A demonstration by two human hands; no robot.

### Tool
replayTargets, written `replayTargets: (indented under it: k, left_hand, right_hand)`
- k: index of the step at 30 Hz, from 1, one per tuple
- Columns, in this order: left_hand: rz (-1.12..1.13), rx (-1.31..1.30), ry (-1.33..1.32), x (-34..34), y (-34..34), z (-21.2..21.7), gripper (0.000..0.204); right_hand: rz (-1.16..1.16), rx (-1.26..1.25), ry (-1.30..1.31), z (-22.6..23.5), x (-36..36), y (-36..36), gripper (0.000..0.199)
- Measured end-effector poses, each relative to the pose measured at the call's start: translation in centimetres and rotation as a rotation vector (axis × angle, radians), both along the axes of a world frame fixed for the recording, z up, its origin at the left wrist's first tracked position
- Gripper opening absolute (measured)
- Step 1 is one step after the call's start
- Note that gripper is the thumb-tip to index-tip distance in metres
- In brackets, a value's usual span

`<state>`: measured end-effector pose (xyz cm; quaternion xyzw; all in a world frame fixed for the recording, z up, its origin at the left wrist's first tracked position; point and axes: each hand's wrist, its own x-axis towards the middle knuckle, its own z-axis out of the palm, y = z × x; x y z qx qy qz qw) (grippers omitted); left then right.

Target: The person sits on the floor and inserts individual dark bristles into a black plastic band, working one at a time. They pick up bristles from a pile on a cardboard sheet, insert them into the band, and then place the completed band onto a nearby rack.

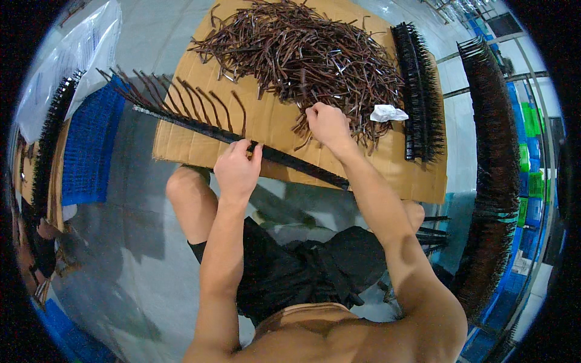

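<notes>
While the head view looks straight down, a sheet of brown cardboard [181, 148] lies across the person's knees and serves as the landmark for everything else. On its near edge lies a long dark rail [290, 158] running slantwise, with a row of curved brown tines [181, 97] already standing along its left stretch. The left hand [238, 169] is closed in a pinch around the rail at its middle, thumb and fingertips pressing on it. Toward the far side of the cardboard sits a big tangled heap of loose brown wire tines [302, 54]; the right hand [328, 124] rests at the heap's near edge with fingers curled down into the wires, though whether it actually grips one cannot be told. Just right of that hand lies a small crumpled white scrap [387, 112]. Along the cardboard's right edge lies a black toothed strip [419, 91]. Left of the cardboard stands a blue bristled panel [91, 145], and well off to the right a long stack of dark tined pieces [493, 157].
</notes>
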<state>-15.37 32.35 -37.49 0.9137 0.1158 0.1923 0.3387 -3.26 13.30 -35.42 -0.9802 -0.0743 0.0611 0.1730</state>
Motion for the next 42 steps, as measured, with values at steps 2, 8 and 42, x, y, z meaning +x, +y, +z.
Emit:
replayTargets:
  k: [2, 8, 42]
  left_hand:
    - [0.001, 0.018, -0.027, 0.2, 0.0, -0.5, 0.015]
    - [-0.028, 0.078, -0.087, 0.2, 0.3, -0.8, 0.013]
    - [0.147, 0.017, 0.175, 0.5, 1.9, 0.5, 0.027]
  right_hand:
    - [-0.018, 0.16, 0.007, 0.6, -0.6, 0.4, 0.033]
    - [-0.116, 0.863, 0.286, 3.1, -5.5, 5.5, 0.019]
    - [0.092, 0.23, -0.047, 1.5, 0.9, 4.1, 0.022]
